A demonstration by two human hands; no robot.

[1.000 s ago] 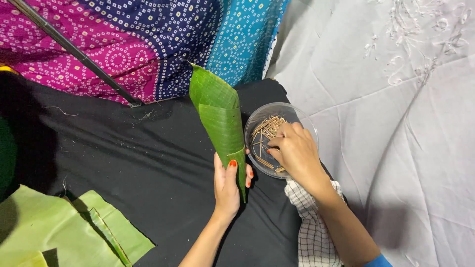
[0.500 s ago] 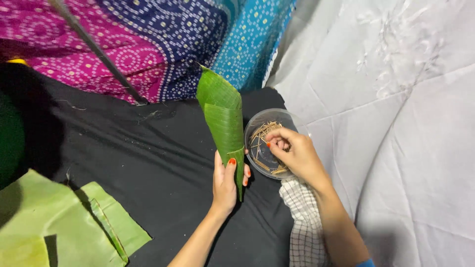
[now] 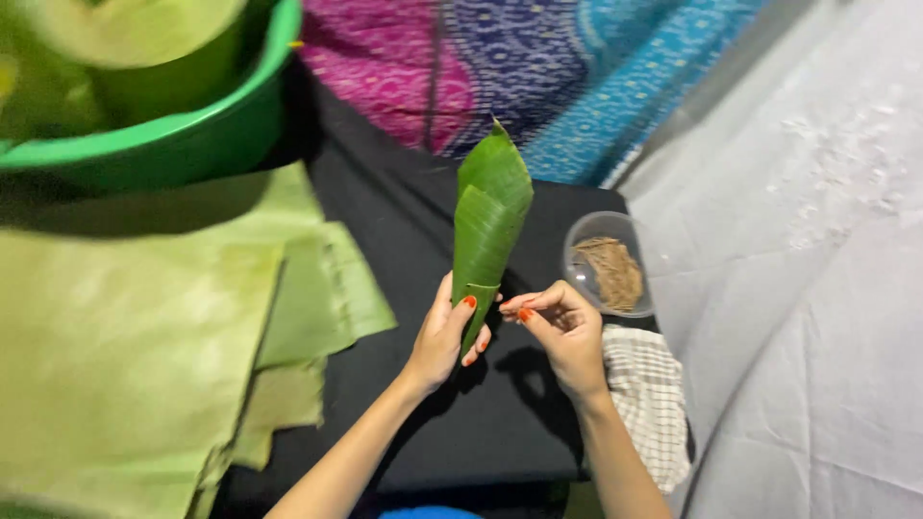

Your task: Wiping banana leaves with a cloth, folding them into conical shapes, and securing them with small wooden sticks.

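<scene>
the left hand (image 3: 440, 336) is clamped on the narrow base of the upright rolled leaf cone (image 3: 488, 226) to keep its overlap closed, while the right hand (image 3: 562, 332), fingertips pinched together just beside it, hovers near the clear bowl (image 3: 608, 264) of thin sticks.

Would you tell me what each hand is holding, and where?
Left hand holds the rolled leaf cone at its narrow lower tip; whether the right hand holds anything cannot be told.

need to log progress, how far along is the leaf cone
Done: the leaf is already rolled into a cone, held at its narrow end by the left hand. In hand: the right hand is pinched beside the cone; whether it holds a stick from the bowl is unclear. Left: no pin shows, and flat leaves lie unrolled.
</scene>
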